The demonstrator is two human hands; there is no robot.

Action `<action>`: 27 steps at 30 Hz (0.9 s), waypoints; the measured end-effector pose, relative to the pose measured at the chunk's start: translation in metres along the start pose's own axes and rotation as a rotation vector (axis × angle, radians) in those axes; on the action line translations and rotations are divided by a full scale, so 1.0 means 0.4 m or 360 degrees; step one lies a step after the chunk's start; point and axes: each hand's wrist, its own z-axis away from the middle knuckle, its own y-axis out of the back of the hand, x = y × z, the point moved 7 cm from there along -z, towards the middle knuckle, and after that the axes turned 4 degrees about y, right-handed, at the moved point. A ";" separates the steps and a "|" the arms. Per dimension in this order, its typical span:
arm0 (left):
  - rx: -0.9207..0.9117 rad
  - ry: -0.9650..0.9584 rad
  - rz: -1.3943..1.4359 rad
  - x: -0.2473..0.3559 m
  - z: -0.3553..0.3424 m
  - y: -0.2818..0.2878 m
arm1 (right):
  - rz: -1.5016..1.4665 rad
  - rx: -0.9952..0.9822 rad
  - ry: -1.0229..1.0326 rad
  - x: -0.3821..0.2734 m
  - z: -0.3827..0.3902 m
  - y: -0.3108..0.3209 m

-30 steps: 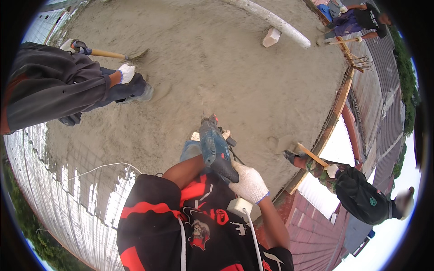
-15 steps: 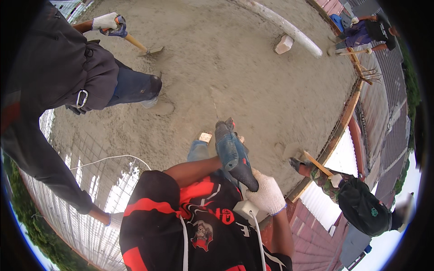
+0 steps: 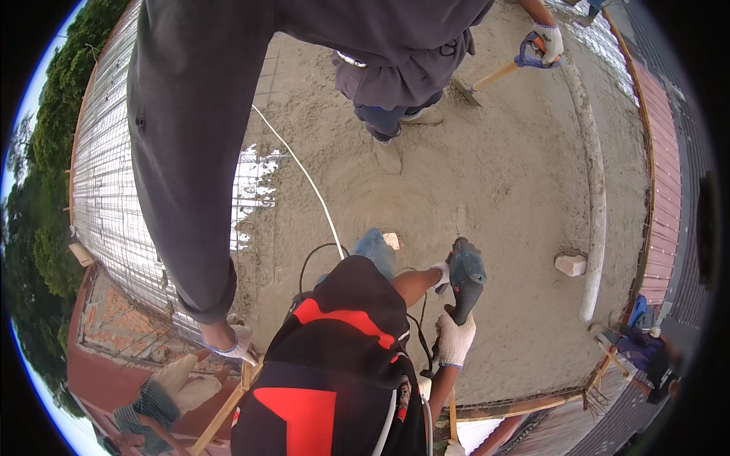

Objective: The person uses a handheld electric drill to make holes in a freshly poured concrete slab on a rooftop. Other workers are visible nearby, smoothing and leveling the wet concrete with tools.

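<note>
A blue and black power drill [image 3: 465, 275] points away from me over wet grey concrete [image 3: 502, 190]. My right hand [image 3: 455, 340], in a white knit glove, is closed around its rear handle. My left hand [image 3: 441, 278], gloved too, grips the drill's left side farther forward; most of its fingers are hidden behind the tool. A thin rod sticks out ahead of the drill, and its far end is hard to make out. The black cord [image 3: 420, 334] hangs beside my right hand.
A co-worker in a dark top [image 3: 380, 45] stands close ahead, holding a shovel [image 3: 494, 78]. A white cable [image 3: 304, 171] crosses the concrete and rebar mesh at left. On the right lie a long pale pole [image 3: 591, 175] and a block [image 3: 570, 264]. Other people stand near the slab's edges.
My view has swung left, so the co-worker with the shovel has shifted from the left to straight ahead. Both my hands still hold the drill, which now appears farther right.
</note>
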 end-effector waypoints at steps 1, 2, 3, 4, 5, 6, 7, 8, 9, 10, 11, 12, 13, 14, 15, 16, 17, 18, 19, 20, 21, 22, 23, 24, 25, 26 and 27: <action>0.0051 -0.0003 0.0073 0.003 -0.002 0.004 | 0.0009 -0.0043 0.0003 0.005 -0.005 0.004; 0.0098 0.0002 0.0143 0.003 -0.003 0.007 | 0.0036 -0.0097 -0.0011 0.010 -0.009 0.011; 0.0145 0.0011 0.0207 0.003 -0.005 0.008 | 0.0020 -0.0118 0.0071 0.003 -0.014 0.011; 0.0194 0.0015 0.0270 0.004 -0.006 0.005 | 0.0050 -0.0148 0.0089 -0.002 -0.020 0.015; 0.0240 0.0023 0.0332 0.000 -0.006 0.005 | 0.0068 -0.0177 0.0092 -0.005 -0.022 0.017; 0.0292 0.0033 0.0395 -0.003 -0.006 0.000 | 0.0081 -0.0194 0.0084 -0.011 -0.031 0.016; 0.0346 0.0033 0.0461 -0.004 -0.006 -0.003 | 0.0137 -0.0252 0.0108 -0.021 -0.037 0.010; 0.0367 0.0042 0.0509 -0.008 -0.005 -0.016 | 0.0191 -0.0284 0.0111 -0.029 -0.040 0.014; 0.0405 0.0048 0.0563 -0.009 -0.004 -0.023 | 0.0236 -0.0304 0.0112 -0.040 -0.040 0.016; 0.0444 0.0051 0.0624 -0.012 -0.004 -0.039 | 0.0272 -0.0299 0.0105 -0.046 -0.039 0.029; 0.0475 0.0050 0.0680 -0.012 -0.001 -0.050 | 0.0281 -0.0321 0.0194 -0.063 -0.029 0.030; 0.0501 0.0054 0.0733 -0.014 0.001 -0.065 | 0.0338 -0.0340 0.0236 -0.071 -0.014 0.038; 0.0526 0.0054 0.0787 -0.015 0.003 -0.080 | 0.0396 -0.0351 0.0277 -0.082 0.003 0.050; 0.0553 0.0052 0.0829 -0.013 0.006 -0.091 | 0.0429 -0.0366 0.0315 -0.094 0.022 0.056; 0.0563 0.0054 0.0855 -0.015 0.012 -0.104 | 0.0530 -0.0386 0.0355 -0.107 0.046 0.067; 0.0579 0.0054 0.0879 -0.014 0.017 -0.114 | 0.0500 -0.0404 0.0359 -0.112 0.072 0.074; 0.0595 0.0049 0.0903 -0.016 0.028 -0.124 | 0.0568 -0.0400 0.0385 -0.121 0.101 0.081; 0.0610 0.0052 0.0916 -0.015 0.037 -0.134 | 0.0611 -0.0401 0.0424 -0.130 0.130 0.096; 0.0618 0.0039 0.0922 -0.012 0.049 -0.141 | 0.0547 -0.0347 0.0502 -0.133 0.162 0.107; 0.0596 0.0019 0.0917 -0.016 0.064 -0.148 | 0.0528 -0.0395 0.0517 -0.132 0.196 0.117; 0.0556 -0.0004 0.0870 -0.017 0.082 -0.160 | 0.0473 -0.0361 0.0498 -0.130 0.230 0.139; 0.0409 -0.0068 0.0839 -0.013 0.095 -0.173 | 0.0347 -0.0326 0.0519 -0.129 0.266 0.160; 0.0392 -0.0083 0.0861 -0.015 0.118 -0.191 | 0.0410 -0.0233 0.0461 -0.117 0.296 0.185; 0.0327 -0.0122 0.0885 -0.018 0.138 -0.203 | 0.0340 -0.0217 0.0486 -0.111 0.337 0.206; 0.0254 -0.0194 0.0875 -0.012 0.160 -0.223 | 0.0428 -0.0150 0.0441 -0.099 0.371 0.234; 0.0178 -0.0212 0.0929 -0.010 0.183 -0.247 | 0.0487 -0.0086 0.0369 -0.082 0.408 0.257; 0.0146 -0.0231 0.0929 -0.010 0.209 -0.268 | 0.0372 -0.0008 0.0452 -0.076 0.451 0.275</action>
